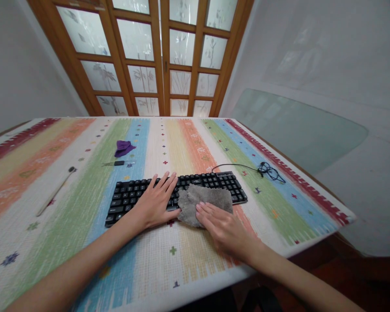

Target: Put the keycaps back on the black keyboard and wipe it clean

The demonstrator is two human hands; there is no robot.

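Observation:
A black keyboard [126, 197] lies on the striped tablecloth in front of me. My left hand [157, 201] rests on its left half, fingers spread over the keys. The grey fluffy cloth [211, 197] covers part of the keyboard's right half and hangs over its near edge. Fingers together, my right hand [219, 223] presses on the near part of this cloth; its thumb is hidden. The left thumb tip is close to the cloth's left edge.
A purple cloth [123, 148] and a slim tool with a black grip [118, 163] lie beyond the keyboard's left end. Farther left is a long-handled brush [56, 190]. A coiled cable [269, 171] lies to the right. Glazed wooden doors [133, 56] stand behind the table.

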